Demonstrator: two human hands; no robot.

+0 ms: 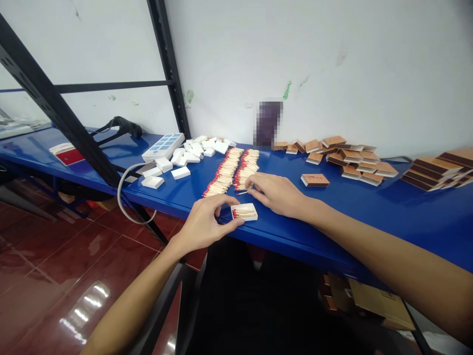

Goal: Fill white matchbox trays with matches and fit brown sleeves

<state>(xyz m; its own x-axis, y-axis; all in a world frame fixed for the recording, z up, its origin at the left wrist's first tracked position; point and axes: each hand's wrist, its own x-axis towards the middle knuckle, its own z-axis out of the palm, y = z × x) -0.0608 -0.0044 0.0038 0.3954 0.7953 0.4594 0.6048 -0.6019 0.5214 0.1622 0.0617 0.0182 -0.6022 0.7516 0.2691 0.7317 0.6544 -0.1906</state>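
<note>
A small white matchbox tray (pixel 244 212) partly filled with red-tipped matches lies near the front edge of the blue table (pixel 369 207). My left hand (pixel 207 222) pinches the tray's left end with thumb and fingers. My right hand (pixel 277 194) rests just behind the tray, fingers curled on a few loose matches (pixel 244 191) at the near end of two long rows of matches (pixel 236 170). Which matches are actually gripped is hard to make out.
Empty white trays (pixel 185 160) and a white power strip (pixel 163 146) lie at the left. Brown matchbox sleeves (pixel 351 158) are heaped at the right, one sleeve (pixel 315 180) alone nearer me. Black shelf posts (pixel 66 123) stand left. Cardboard boxes (pixel 373 301) sit under the table.
</note>
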